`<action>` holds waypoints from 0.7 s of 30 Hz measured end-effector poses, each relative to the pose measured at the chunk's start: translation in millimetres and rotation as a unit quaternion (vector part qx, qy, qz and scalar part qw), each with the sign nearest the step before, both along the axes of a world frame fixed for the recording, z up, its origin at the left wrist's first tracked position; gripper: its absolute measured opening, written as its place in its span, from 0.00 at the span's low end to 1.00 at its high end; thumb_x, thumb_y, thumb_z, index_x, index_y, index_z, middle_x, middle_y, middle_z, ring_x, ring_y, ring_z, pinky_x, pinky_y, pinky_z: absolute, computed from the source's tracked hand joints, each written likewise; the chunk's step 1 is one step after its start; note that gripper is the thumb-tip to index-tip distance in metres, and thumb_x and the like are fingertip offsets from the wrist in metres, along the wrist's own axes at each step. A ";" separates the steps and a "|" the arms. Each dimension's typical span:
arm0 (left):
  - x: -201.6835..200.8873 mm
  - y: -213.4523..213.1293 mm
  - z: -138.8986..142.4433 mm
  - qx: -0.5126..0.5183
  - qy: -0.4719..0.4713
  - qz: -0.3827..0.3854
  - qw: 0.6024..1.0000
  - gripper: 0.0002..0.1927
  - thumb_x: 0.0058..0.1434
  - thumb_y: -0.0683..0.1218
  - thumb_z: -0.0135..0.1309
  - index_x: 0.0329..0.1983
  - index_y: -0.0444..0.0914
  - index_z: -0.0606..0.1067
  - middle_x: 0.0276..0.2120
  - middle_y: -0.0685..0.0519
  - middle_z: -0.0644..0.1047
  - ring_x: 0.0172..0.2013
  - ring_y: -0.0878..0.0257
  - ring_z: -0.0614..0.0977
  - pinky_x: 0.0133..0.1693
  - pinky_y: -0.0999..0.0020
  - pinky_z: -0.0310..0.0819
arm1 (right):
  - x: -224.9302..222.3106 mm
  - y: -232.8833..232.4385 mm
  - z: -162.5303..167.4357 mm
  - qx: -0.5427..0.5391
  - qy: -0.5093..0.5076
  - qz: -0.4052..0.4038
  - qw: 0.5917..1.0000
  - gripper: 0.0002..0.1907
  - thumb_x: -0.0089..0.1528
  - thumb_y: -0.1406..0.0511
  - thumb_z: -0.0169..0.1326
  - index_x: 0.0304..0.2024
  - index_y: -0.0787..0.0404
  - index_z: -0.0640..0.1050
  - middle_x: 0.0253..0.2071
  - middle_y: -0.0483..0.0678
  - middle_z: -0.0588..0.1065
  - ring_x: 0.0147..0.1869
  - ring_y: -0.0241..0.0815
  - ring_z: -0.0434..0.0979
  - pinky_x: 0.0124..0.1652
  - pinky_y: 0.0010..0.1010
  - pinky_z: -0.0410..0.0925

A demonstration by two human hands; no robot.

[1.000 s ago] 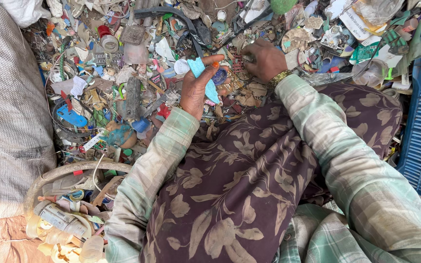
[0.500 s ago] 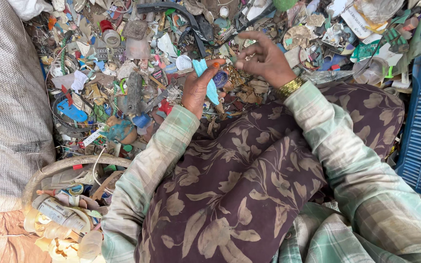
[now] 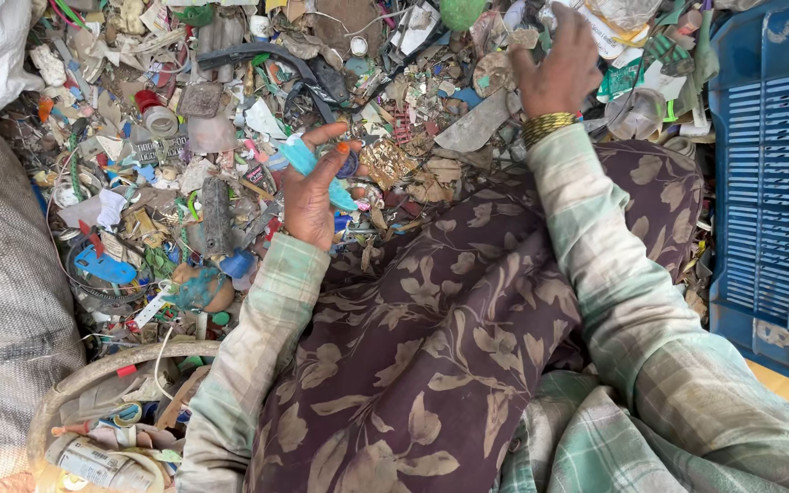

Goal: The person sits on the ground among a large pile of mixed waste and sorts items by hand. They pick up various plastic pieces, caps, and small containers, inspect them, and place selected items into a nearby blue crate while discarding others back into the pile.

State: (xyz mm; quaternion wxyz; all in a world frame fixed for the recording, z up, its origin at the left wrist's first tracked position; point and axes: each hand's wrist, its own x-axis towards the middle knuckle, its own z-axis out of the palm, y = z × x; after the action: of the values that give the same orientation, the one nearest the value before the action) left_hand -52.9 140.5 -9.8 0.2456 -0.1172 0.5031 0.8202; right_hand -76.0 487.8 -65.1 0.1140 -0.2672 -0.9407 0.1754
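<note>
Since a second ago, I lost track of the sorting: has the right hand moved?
Yes. The right hand has moved away from the left hand, farther out over the scrap pile toward the blue crate.

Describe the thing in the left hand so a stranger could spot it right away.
Start at the wide heap of mixed plastic scrap spread in front of the seated person. Just above the flowered maroon lap, the left hand is raised palm-up over the heap. In its grip lies a light blue plastic strip, a long smooth piece lifted clear of the scraps around it.
</note>
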 end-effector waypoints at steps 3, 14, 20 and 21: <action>-3.1 -1.7 7.8 0.010 0.002 0.024 1.000 0.21 0.65 0.46 0.62 0.59 0.39 0.73 0.46 0.50 0.80 0.38 0.60 0.84 0.31 0.65 0.79 | 0.2 19.5 -34.2 -0.037 -0.051 -0.104 0.993 0.38 0.62 0.49 0.68 0.68 0.49 0.66 0.75 0.55 0.54 0.75 0.62 0.54 0.57 0.71 0.57; -5.6 13.9 35.7 0.027 0.041 0.037 0.998 0.23 0.66 0.48 0.62 0.61 0.39 0.71 0.48 0.49 0.80 0.39 0.60 0.83 0.32 0.67 0.78 | 39.2 -217.2 -58.9 -0.326 -0.197 0.421 0.823 0.31 0.59 0.50 0.59 0.64 0.49 0.73 0.67 0.53 0.70 0.72 0.54 0.67 0.72 0.43 0.64; -7.1 -12.9 45.2 0.055 0.054 0.086 0.993 0.21 0.67 0.48 0.61 0.60 0.40 0.71 0.49 0.49 0.79 0.41 0.59 0.83 0.34 0.65 0.80 | -3.7 -73.4 -17.4 -0.211 0.090 0.300 0.926 0.22 0.67 0.63 0.63 0.62 0.55 0.74 0.60 0.52 0.73 0.65 0.54 0.75 0.64 0.42 0.69; -7.3 -14.3 43.2 0.051 0.051 0.091 0.993 0.21 0.67 0.48 0.61 0.61 0.40 0.71 0.48 0.49 0.79 0.41 0.59 0.84 0.33 0.65 0.79 | -6.6 -47.5 -16.2 -0.140 0.105 0.223 0.959 0.19 0.66 0.64 0.63 0.58 0.53 0.76 0.58 0.49 0.75 0.62 0.54 0.76 0.61 0.42 0.69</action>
State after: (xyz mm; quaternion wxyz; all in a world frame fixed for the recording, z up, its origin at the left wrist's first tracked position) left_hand -60.1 126.2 33.4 0.1492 -0.1078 0.4600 0.8686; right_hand -82.5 440.4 -81.3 0.1316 -0.0439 -0.9253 0.3530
